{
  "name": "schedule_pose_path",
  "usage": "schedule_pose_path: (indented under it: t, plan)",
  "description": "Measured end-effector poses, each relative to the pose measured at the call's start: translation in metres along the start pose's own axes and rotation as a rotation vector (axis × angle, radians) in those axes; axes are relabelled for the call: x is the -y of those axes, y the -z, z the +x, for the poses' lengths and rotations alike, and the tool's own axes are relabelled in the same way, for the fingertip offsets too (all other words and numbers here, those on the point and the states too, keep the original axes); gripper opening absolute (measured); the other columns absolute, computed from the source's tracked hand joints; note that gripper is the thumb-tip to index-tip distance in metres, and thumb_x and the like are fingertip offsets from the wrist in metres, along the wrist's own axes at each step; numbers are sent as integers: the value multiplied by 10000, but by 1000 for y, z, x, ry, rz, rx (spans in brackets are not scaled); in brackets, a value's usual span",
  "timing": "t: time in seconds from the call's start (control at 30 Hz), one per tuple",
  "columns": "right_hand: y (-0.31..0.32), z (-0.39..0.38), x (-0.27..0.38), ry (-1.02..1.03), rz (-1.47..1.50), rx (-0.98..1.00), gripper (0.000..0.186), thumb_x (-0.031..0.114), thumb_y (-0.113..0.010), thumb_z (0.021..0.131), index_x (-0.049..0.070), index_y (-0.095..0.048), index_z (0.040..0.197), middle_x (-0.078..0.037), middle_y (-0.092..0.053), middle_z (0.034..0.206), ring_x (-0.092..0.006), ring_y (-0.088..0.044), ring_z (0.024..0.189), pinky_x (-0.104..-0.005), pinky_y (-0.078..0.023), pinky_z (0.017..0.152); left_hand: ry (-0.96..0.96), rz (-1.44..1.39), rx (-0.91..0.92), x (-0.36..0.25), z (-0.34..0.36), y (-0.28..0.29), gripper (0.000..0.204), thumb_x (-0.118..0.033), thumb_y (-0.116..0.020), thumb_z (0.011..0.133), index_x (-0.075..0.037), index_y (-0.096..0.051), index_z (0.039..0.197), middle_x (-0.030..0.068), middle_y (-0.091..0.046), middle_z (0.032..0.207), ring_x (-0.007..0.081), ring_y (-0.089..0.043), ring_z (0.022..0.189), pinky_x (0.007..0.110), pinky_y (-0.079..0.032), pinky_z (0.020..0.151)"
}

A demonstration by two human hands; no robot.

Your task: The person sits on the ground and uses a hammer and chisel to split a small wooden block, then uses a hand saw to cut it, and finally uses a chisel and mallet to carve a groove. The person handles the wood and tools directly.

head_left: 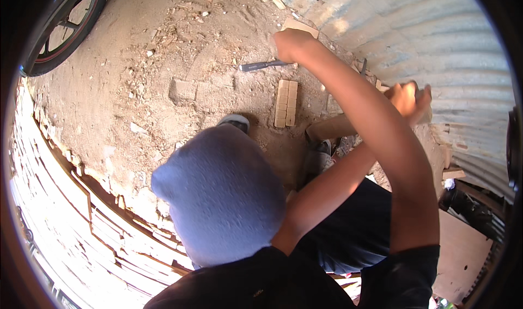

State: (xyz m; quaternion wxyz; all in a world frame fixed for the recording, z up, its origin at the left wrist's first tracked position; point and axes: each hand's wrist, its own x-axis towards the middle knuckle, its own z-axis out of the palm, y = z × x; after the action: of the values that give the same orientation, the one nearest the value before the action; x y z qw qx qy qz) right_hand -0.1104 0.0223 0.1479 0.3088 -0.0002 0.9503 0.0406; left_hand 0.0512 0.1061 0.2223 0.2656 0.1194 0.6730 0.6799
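My forearms cross, the right one over the left. My right hand reaches to the far middle, fingers curled on a flat tan piece of wood that shows beyond the knuckles. Just below this hand lies a dark-handled tool; its kind is unclear. My left hand is out at the right by the corrugated metal sheet. Its fingers are bent and somewhat blurred, and what they grip is hidden. Nearer me on the dirt, two side-by-side rows of small tan wooden blocks lie against each other.
Corrugated metal sheeting bounds the right side. A wheel with a black tyre stands at the far left. Rubble litters the dirt floor. Rounded blue cloth covers the near middle, and a pale board lies at the near right.
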Motion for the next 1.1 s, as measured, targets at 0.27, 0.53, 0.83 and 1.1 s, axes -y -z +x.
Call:
schedule_pose_path:
  t: [0.27, 0.53, 0.83, 1.1]
  plan:
    - [-136, 94, -57, -306, -80, 3, 256, 229, -597, 864, 153, -680, 1093, -36, -640, 1122, -222, -525, 1181, -411, -464, 932, -27, -67, 179, -15, 0, 6, 428, -424, -521, 890, -11, -617, 833, 216, -610, 708, 351, -621, 681, 424, -490, 639]
    - [-178, 107, -67, -132, -289, -143, 181, 257, -563, 864, 237, -692, 989, 28, -638, 1062, -191, -514, 1125, -406, -402, 868, -52, -77, 217, -18, 5, 13, 354, -365, -530, 900, -18, -599, 921, 209, -596, 740, 316, -607, 695, 408, -473, 604]
    - [-97, 57, -42, -19, -304, -62, 395, 208, -712, 741, 119, -626, 1116, -104, -653, 1080, -212, -642, 958, -418, -453, 863, -102, -5, 241, -1, -18, -3, 296, -299, -540, 910, -27, -578, 1019, 202, -580, 777, 276, -590, 710, 390, -454, 565]
    - [38, -63, -37, -199, 536, 32, 463, 222, -728, 688, -36, -561, 1034, -161, -645, 861, -267, -645, 816, -388, -542, 741, -614, -67, -139, 13, -29, 6, 300, -281, -536, 915, -5, -577, 805, 177, -545, 614, 319, -563, 593, 434, -420, 563]
